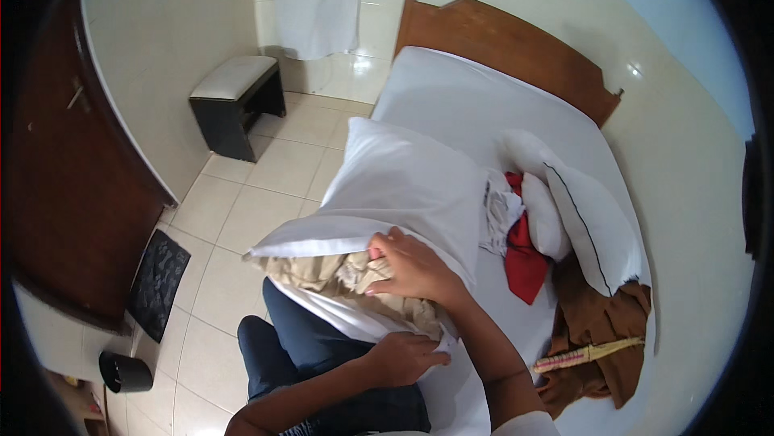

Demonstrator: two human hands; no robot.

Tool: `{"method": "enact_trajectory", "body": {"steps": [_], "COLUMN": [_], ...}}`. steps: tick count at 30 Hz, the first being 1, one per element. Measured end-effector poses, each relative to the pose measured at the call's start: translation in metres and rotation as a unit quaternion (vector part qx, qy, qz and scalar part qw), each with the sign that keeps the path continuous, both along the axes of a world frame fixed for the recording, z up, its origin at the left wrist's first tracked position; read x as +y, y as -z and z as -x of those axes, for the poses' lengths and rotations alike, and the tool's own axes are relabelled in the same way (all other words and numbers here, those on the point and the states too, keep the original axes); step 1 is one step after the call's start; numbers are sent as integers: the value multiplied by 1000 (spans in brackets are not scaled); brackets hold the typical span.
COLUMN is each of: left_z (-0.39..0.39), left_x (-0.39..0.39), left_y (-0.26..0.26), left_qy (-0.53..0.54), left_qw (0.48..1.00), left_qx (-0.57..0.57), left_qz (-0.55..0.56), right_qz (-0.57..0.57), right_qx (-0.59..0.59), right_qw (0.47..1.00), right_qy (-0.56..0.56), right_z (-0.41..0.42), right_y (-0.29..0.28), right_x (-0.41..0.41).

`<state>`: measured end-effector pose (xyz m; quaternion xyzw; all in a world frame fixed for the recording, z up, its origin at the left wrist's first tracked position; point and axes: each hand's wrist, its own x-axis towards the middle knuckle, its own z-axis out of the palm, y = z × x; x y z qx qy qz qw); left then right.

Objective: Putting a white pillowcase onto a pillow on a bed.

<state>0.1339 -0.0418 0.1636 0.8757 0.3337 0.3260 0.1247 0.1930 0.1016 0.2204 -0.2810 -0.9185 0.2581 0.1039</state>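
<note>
A white pillowcase point(411, 161) lies partly across my lap and partly on the bed, its open end towards me. Inside the opening, crumpled beige fabric point(302, 270) of an inner pillow shows. My right hand point(417, 267) reaches into the mouth of the case, thumb and fingers curled on the beige fabric close to the upper hem. Below it, my left hand point(402, 360) grips the pillowcase's edge at the near right corner. The fingertips of my left hand are partly hidden by the cloth.
On the white-sheeted bed point(484, 97) lie white pillows point(580, 212), red cloth point(526, 261), grey-white cloth point(502, 209) and brown garments point(598, 315) with a yellow strip point(586, 354). The wooden headboard point(502, 43) is beyond. Leftward are a padded stool point(233, 82), doormat point(160, 285), bin point(125, 372) and door point(72, 164).
</note>
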Motion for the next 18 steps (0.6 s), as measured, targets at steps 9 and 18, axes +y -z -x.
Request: {"method": "enact_trajectory", "body": {"steps": [9, 18], "left_z": [14, 47], "left_x": [-3, 0], "left_y": [-19, -18], "left_qy": [-21, -170], "left_qw": [982, 981], "left_qx": [102, -83], "left_qz": [-160, -44], "right_qz": [2, 159], "right_qx": [36, 78], "right_qw": [998, 955], "right_qy": [-48, -237], "right_z": [16, -62], "right_y": [37, 27], "right_x": [-36, -25]}}
